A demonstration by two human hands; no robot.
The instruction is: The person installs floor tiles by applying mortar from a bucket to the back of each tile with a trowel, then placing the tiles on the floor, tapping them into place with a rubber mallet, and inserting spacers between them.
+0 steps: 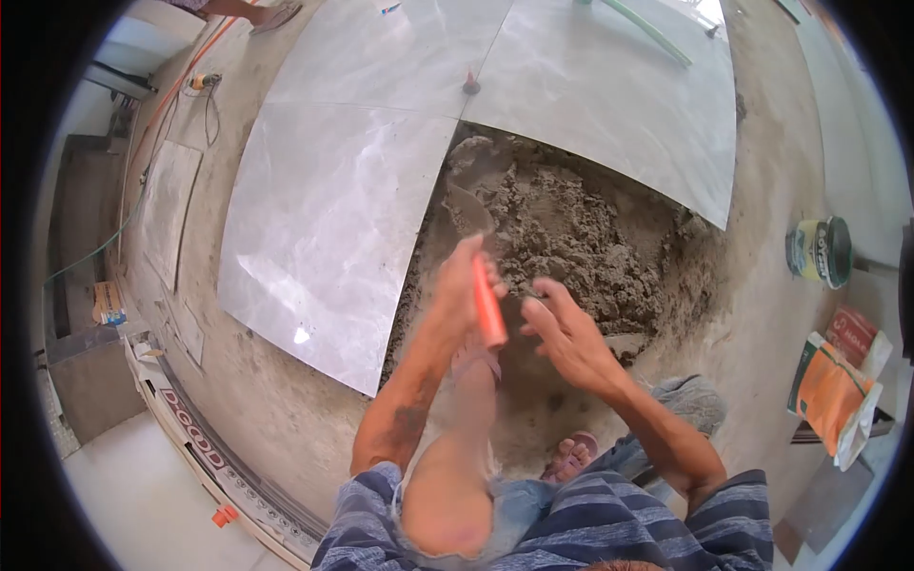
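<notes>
My left hand (462,290) is wrapped round the orange handle of a trowel (488,305). The trowel's metal blade (468,209) points away from me, over the left part of a bed of rough grey-brown mortar (581,233). To its right, my right hand (571,341) hovers above the near part of the mortar, fingers bent and apart. A small dark bit shows by its fingertips. Large glossy grey-white tiles border the bed: one tile (328,219) on the left, another tile (609,105) beyond it.
A red-tipped tile leveller (471,84) stands where tile corners meet. A green pipe (647,31) lies on the far tile. On the right are a bucket (821,252) and an orange-and-white bag (833,395). A long boxed strip (205,443) runs along the left. Another person's foot (276,17) shows top left.
</notes>
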